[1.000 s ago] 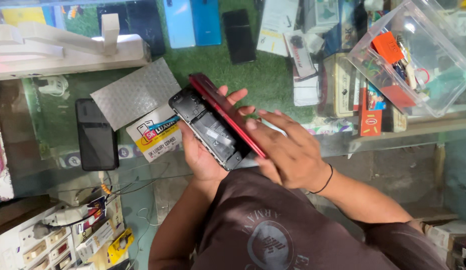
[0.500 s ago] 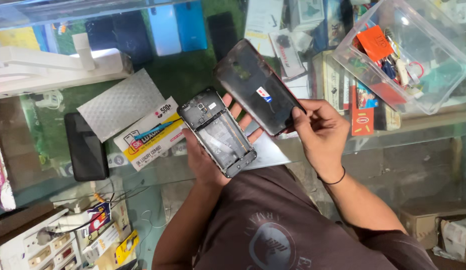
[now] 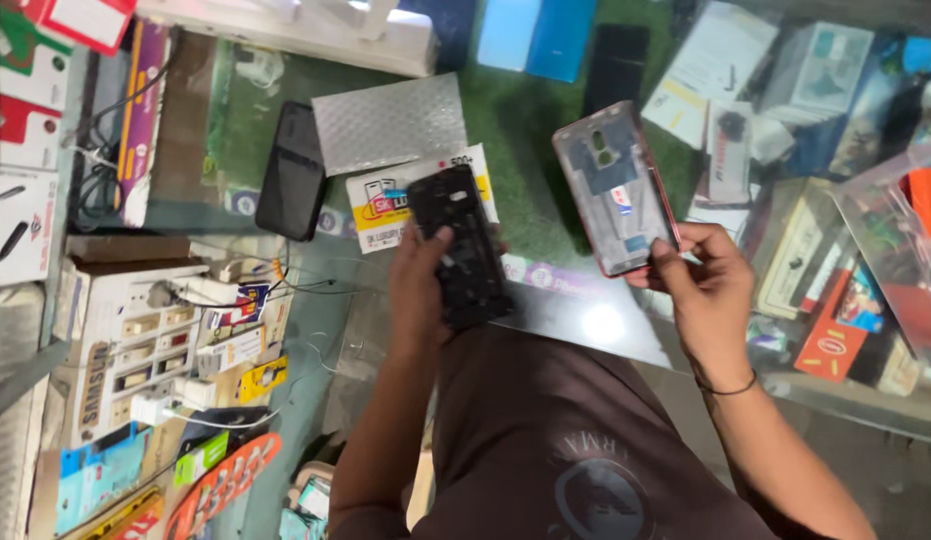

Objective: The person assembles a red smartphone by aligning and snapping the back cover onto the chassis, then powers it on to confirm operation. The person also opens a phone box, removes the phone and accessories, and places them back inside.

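Observation:
My left hand [image 3: 418,275] grips a dark opened phone body [image 3: 464,245], its bare inner side facing up, held over the glass counter [image 3: 586,320]. My right hand [image 3: 708,285] holds the detached back cover [image 3: 616,190] by its lower edge; the cover is grey inside with a red rim and tilts upright, apart from the phone body. Both pieces hover above the counter, a hand's width between them.
A black phone [image 3: 291,172] lies face down at the left beside a textured silver sheet [image 3: 391,122] and a white-and-yellow packet [image 3: 386,205]. A clear plastic box [image 3: 901,235] of parts sits at the right. Boxes and chargers crowd the left shelf [image 3: 156,340].
The back cover came off the phone body. My right hand carried it up and to the right, turning its inner side toward me. The left hand stayed with the phone body.

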